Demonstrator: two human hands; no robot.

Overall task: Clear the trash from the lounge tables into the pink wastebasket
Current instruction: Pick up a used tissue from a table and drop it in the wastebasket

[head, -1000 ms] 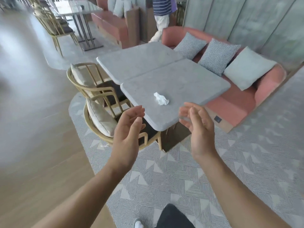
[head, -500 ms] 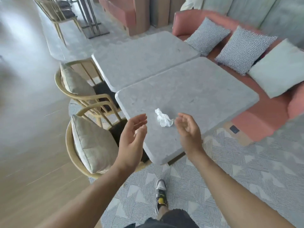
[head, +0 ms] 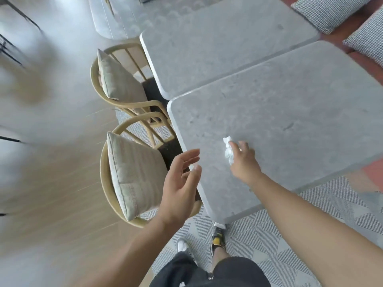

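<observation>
right hand [head: 243,162]: fingers curled onto the crumpled tissue [head: 228,155] | left hand [head: 179,183]: spread, holding nothing | location: near-left part of the near table [head: 290,121] | handling: likely featherlight, soft, crushable (little slip risk); pinch the wad's bulk

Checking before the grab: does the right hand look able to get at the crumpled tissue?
Likely yes: the right hand is on the crumpled tissue on the near table, fingers curled on it, nothing between. The left hand hovers open, apart.
</observation>
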